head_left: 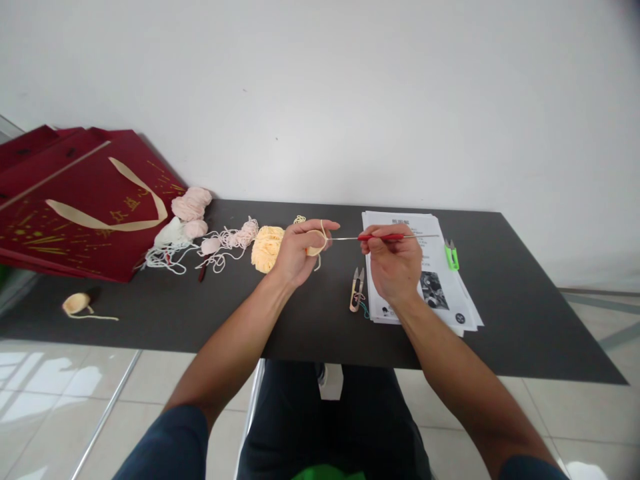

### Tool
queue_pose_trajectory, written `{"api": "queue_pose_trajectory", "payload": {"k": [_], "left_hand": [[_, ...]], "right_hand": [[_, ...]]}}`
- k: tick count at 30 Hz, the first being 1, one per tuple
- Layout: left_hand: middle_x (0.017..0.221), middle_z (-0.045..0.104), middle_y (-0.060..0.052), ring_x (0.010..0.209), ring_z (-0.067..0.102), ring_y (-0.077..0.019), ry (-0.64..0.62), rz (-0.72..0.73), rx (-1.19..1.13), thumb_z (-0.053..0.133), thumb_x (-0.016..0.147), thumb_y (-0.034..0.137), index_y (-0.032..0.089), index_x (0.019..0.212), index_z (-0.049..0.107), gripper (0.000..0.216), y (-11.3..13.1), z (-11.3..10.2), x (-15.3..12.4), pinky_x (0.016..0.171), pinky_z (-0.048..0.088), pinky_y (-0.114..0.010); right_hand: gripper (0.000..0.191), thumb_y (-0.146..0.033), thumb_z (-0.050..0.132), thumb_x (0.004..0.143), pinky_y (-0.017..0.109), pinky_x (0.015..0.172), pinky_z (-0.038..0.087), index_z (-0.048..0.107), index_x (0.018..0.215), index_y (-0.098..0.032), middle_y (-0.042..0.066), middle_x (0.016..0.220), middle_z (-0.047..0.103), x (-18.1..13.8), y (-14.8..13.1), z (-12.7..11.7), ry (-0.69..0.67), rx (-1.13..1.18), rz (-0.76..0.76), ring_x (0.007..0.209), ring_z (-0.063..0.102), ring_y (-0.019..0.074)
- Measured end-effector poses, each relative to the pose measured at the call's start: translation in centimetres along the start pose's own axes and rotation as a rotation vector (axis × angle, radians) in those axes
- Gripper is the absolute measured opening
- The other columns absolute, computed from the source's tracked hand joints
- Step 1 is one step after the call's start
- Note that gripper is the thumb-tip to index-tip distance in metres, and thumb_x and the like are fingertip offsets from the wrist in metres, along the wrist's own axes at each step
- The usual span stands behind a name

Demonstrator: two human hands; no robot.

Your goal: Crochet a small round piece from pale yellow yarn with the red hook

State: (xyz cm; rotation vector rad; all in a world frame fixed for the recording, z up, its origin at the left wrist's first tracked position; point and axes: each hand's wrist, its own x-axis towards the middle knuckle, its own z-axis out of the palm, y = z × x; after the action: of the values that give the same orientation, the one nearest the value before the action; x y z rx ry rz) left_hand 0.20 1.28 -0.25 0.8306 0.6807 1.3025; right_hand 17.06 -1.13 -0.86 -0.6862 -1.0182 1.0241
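my L hand (297, 252) pinching cream crochet pc (315, 243), strand (323, 228) looped over finger; my R hand (393, 257) gripping red-handled hook (387, 237), tip at pc; yellow yarn (267, 249) just beside L hand, papers (429, 257) under R

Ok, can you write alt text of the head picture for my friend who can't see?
A person's left hand holds a small cream yarn piece, and the right hand holds a red-handled hook to it. On a dark table, yarn and red bags are toward the left, papers and two snips toward the right.
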Motion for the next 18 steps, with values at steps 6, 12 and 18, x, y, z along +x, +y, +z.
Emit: {"api": "queue_pose_trajectory", "payload": {"k": [6,12,18], "left_hand": [[0.059,0.061,-0.004,0.058,0.049,-0.0122,-0.067,-0.078,-0.085,0.068,0.055,0.013,0.013,0.071,0.082,0.022,0.2,-0.5,0.2,0.063,0.041,-0.031],[0.078,0.072,-0.004,0.065,0.054,-0.0113,-0.062,0.029,0.127,0.087,0.064,0.02,0.019,0.085,0.085,0.021,-0.3,-0.6,-0.1,0.063,0.042,-0.027],[0.083,0.076,-0.005,0.072,0.062,-0.0143,0.017,0.114,0.407,0.084,0.071,0.022,0.02,0.087,0.084,0.016,-0.9,-0.4,0.0,0.069,0.047,-0.028]], "right_hand": [[0.019,-0.026,0.089,0.076,0.022,0.059,0.051,0.07,0.082,-0.025,-0.002,0.082,0.075,0.5,-0.1,-0.1,-0.046,0.204,0.173,0.065,0.061,0.0086],[0.023,-0.033,0.092,0.073,0.018,0.063,0.06,0.073,0.083,-0.025,-0.004,0.086,0.078,0.4,1.1,-0.1,0.027,0.28,0.383,0.068,0.067,0.0073],[0.021,-0.032,0.09,0.077,0.015,0.079,0.065,0.074,0.088,-0.023,-0.002,0.091,0.082,-0.3,2.0,0.3,0.071,0.271,0.402,0.079,0.075,0.0069]]}}
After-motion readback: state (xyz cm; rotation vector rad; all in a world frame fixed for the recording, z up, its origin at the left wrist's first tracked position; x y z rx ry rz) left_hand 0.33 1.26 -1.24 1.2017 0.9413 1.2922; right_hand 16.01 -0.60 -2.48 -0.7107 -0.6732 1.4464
